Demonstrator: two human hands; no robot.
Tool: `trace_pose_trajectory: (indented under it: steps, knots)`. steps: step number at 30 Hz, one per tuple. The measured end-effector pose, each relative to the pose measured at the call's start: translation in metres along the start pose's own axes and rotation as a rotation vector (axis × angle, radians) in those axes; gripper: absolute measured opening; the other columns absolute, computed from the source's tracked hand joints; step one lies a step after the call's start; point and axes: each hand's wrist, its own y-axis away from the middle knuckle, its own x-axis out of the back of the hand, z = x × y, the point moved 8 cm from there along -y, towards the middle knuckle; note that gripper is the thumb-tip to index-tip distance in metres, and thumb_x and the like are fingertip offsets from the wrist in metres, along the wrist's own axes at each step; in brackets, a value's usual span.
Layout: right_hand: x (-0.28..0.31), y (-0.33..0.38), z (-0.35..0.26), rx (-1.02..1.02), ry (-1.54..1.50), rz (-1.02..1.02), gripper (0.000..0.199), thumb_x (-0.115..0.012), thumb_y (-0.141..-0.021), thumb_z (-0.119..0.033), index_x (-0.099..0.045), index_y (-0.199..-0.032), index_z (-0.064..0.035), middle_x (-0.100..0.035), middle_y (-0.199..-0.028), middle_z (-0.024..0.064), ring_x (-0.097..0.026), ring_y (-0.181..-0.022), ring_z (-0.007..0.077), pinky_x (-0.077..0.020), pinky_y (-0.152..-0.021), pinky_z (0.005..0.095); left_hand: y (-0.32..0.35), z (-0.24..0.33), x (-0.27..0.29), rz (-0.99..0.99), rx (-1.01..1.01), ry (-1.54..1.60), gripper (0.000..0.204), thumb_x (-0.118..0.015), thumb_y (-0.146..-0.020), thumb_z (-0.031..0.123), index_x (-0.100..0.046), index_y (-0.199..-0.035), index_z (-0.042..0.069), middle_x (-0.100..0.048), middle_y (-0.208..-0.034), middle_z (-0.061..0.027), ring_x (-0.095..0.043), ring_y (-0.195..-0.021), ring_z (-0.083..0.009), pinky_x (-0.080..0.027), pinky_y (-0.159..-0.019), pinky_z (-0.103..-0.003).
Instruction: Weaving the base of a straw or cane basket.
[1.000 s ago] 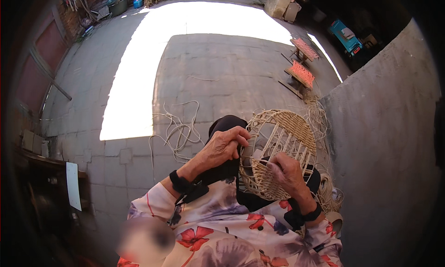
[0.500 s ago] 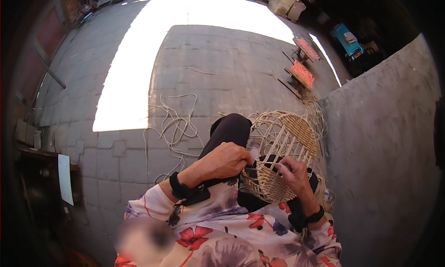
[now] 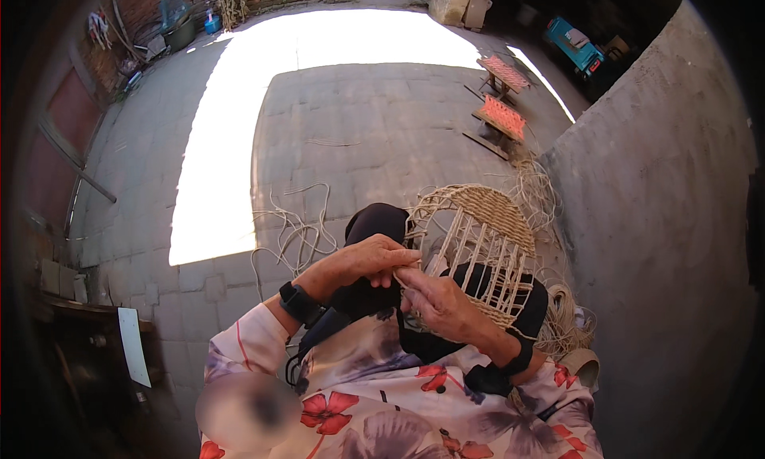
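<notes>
A half-woven basket of pale twisted cord lies across my lap, with tightly woven bands and an open lattice of strands between them. My left hand is closed at its near left edge, thumb and fingers bent together. Right against it, my right hand pinches with thumb and forefinger and covers part of the weave. The fingertips of both hands meet on a strand of cord, mostly hidden by the fingers.
Loose cord trails over the paving left of my knee. Coiled cord lies at my right beside a concrete wall. Two low stools with pink woven seats stand ahead. A dark table is at the left.
My right hand has moved left across the basket to meet my left hand. The basket has turned slightly, and the view has tilted up.
</notes>
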Motion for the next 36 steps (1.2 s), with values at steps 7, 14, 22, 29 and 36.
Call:
trace_pose_trajectory:
  steps: [7,14,22,29,36]
  knots:
    - [-0.029,0.008,0.015,-0.080,0.258,-0.105,0.039,-0.060,-0.092,-0.011,-0.052,-0.129,-0.0012,-0.064,-0.085,0.0209,-0.063,-0.077,0.0418,-0.0492,-0.071,0.0496,-0.006,0.011,0.003,0.048,-0.113,-0.327,0.029,-0.070,-0.091,0.028,-0.074,-0.099,0.000,-0.066,-0.073,-0.0007,-0.058,-0.059,-0.0095,-0.047,-0.055,-0.025]
    - [0.019,0.039,-0.024,0.274,0.207,-0.102,0.030,-0.066,-0.091,-0.015,-0.064,-0.119,-0.0027,-0.065,-0.092,0.0154,-0.064,-0.084,0.0328,-0.0498,-0.077,0.0412,0.012,0.031,-0.014,0.404,-0.347,-0.697,0.019,-0.068,-0.081,0.018,-0.077,-0.091,0.005,-0.071,-0.079,-0.0179,-0.071,-0.074,-0.0335,-0.056,-0.073,-0.040]
    - [0.060,0.013,0.002,0.184,0.307,0.249,0.013,-0.066,-0.086,-0.004,-0.066,-0.099,-0.0036,-0.063,-0.089,0.0134,-0.065,-0.081,0.0320,-0.0513,-0.070,0.0402,0.015,0.014,-0.016,0.548,-0.165,-0.447,0.017,-0.065,-0.080,0.013,-0.073,-0.090,0.001,-0.068,-0.071,-0.0194,-0.071,-0.070,-0.0318,-0.055,-0.070,-0.039]
    - [0.048,0.001,0.004,0.232,0.533,0.234,0.010,-0.067,-0.079,-0.008,-0.063,-0.089,-0.0053,-0.057,-0.088,0.0121,-0.063,-0.085,0.0329,-0.0512,-0.069,0.0444,0.013,-0.019,-0.023,0.370,0.050,0.219,0.010,-0.061,-0.089,0.010,-0.067,-0.095,0.003,-0.059,-0.072,-0.0015,-0.048,-0.052,-0.0077,-0.037,-0.045,-0.023]
    - [0.042,-0.010,0.000,0.136,0.729,0.137,0.008,-0.065,-0.080,-0.012,-0.066,-0.080,-0.0040,-0.059,-0.088,0.0119,-0.063,-0.087,0.0317,-0.0517,-0.070,0.0452,0.012,-0.032,-0.048,0.078,0.140,0.887,0.013,-0.055,-0.095,0.004,-0.057,-0.106,0.009,-0.042,-0.070,0.0061,-0.030,-0.051,-0.0012,-0.022,-0.041,-0.017]
